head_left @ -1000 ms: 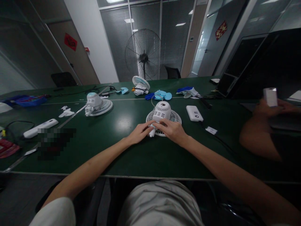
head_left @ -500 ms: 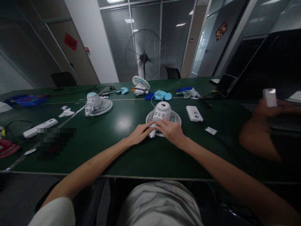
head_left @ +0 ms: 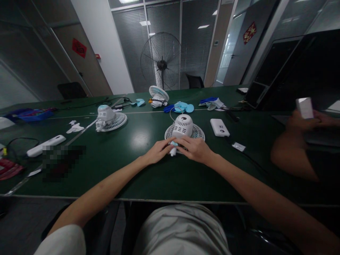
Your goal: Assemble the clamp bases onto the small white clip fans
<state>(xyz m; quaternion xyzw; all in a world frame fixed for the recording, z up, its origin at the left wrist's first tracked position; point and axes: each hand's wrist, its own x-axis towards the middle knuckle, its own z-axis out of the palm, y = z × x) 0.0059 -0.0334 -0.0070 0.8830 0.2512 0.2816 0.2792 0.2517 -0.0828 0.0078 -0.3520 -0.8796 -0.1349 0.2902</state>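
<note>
A small white fan [head_left: 183,124] lies face down on the green table in front of me, its round grille under the motor housing. My left hand [head_left: 159,149] is closed at the fan's near side, fingertips on the white neck piece [head_left: 173,151] with a light-blue part. From the other side my right hand [head_left: 195,148] grips the same neck, its thumb and fingers bent around it. The fingertips of both hands nearly meet there, and they partly hide the neck and the grille behind.
A second white fan [head_left: 107,117] lies to the left, and a third fan [head_left: 158,96] stands farther back. Light-blue fan blades [head_left: 183,107] lie behind my fan. A white power bank [head_left: 219,128] is at right. A person's arm [head_left: 289,148] holds a phone [head_left: 305,108] at far right.
My right hand has shifted slightly, and its fingers have moved on the fan's neck, showing more of the light-blue part. The fan stays in place.
</note>
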